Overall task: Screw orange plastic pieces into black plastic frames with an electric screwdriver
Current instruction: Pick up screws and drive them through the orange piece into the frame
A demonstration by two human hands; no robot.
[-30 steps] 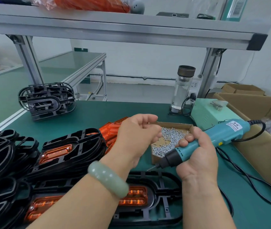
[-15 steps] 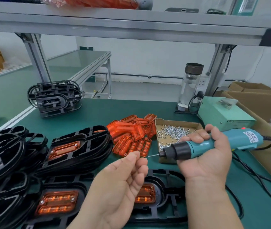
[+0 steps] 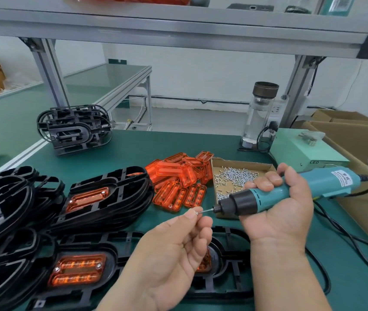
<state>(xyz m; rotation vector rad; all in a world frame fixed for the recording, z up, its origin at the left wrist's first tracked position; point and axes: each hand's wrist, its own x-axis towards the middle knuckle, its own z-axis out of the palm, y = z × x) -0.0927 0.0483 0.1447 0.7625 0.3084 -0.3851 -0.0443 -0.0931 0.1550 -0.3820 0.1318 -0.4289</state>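
While the bench is read from left to right, stacked black frames [image 3: 10, 198] fill the left edge of the frame, and a second stack [image 3: 109, 198] beside them carries a fitted orange piece on top. At lower centre, the working frame [image 3: 115, 265] lies flat on the green mat, one orange piece [image 3: 78, 269] seated in it with a screw head at each end. A second seat, further right, is mostly hidden behind the left hand.

The left hand [image 3: 169, 254], at lower centre, is narrowed to a pinch: thumb and forefinger hold one small screw [image 3: 197, 213] up to the bit. Loose orange pieces [image 3: 178, 178] lie just above it. Right of these sits the cardboard tray of screws [image 3: 216, 163].

The right hand [image 3: 277, 207] is closed around the teal electric screwdriver [image 3: 272, 194], held nearly level, bit tip just touching the screw.

Probable faults from this point:
- Screw drops into the frame ribs if released before it seats on the bit.
- Fingertip injury if the trigger is pressed while the pinch is at the bit.
- The trailing power cord [image 3: 347, 241] may drag the tool off line.
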